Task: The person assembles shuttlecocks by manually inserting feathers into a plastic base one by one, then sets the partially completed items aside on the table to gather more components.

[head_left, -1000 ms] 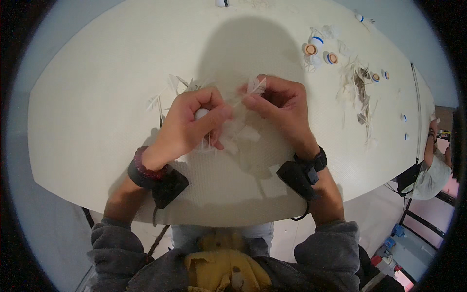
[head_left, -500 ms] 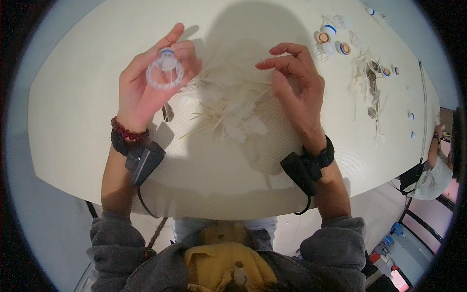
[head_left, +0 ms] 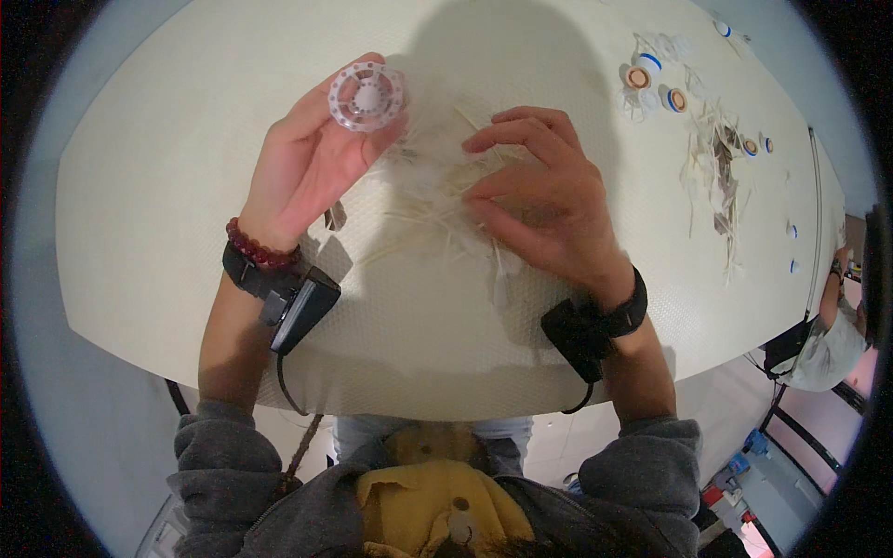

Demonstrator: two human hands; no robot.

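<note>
My left hand (head_left: 316,158) is closed on a white, wheel-shaped plastic ring (head_left: 367,97). The ring has a round hub, spokes and small holes about its rim, and its flat face shows. Over a loose heap of white feathers (head_left: 437,219), my right hand (head_left: 549,195) has its thumb and index fingertip together in a pinch. Whatever lies between those fingertips is too small and blurred to make out. The other fingers of that hand reach forward, partly bent. Beside my left wrist lies a dark feather piece (head_left: 335,217).
Several small round caps with blue bands and tan discs, one a blue-banded cap (head_left: 675,99), lie at the table's far right. Near them is a strip of feathers (head_left: 726,177), some brown. Beyond the right table edge sits another person (head_left: 823,339).
My left hand has moved to the right with the plastic ring, now turned flat side up. My right hand has come lower and left over the feathers, its thumb and index finger drawn together.
</note>
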